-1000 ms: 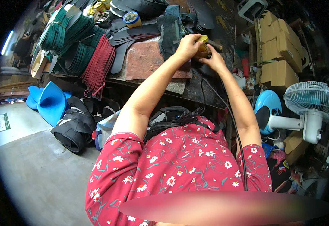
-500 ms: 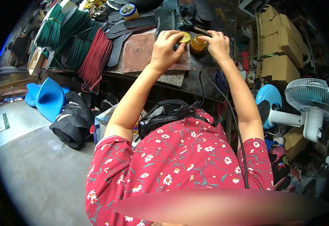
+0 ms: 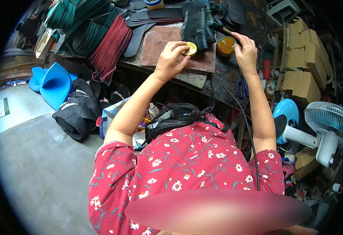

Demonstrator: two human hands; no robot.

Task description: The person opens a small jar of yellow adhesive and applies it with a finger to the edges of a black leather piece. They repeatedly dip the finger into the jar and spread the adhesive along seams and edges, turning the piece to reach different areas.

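A: What do we see that has just changed?

B: The lid and the jar have come further apart. A second ago we had both hands together at the jar; now the left hand is off to one side, its thumb and fingers pinched narrow on the lid's edge.

A: So where is the jar from those fingers?

B: To their right, past a clear gap, with its mouth uncovered and something amber inside. We see it just left of the right hand, close by the thumb.

A: And are we gripping it there?

B: We can't tell. The right thumb and forefinger stand apart, fairly wide, next to the glass, but whether they touch it doesn't show. The forefinger also reaches toward a thin stick beyond the jar, and we can't say if it meets it.

A: What lies under the left fingers?

B: The reddish board lies below and around them; the dark cloth is just beyond the lid. Nearer to us than the right fingers are the blue scissors.

A: What do we take from it?

B: Our judgement is that the opening is finished: the lid is well clear, and nothing covers the contents.
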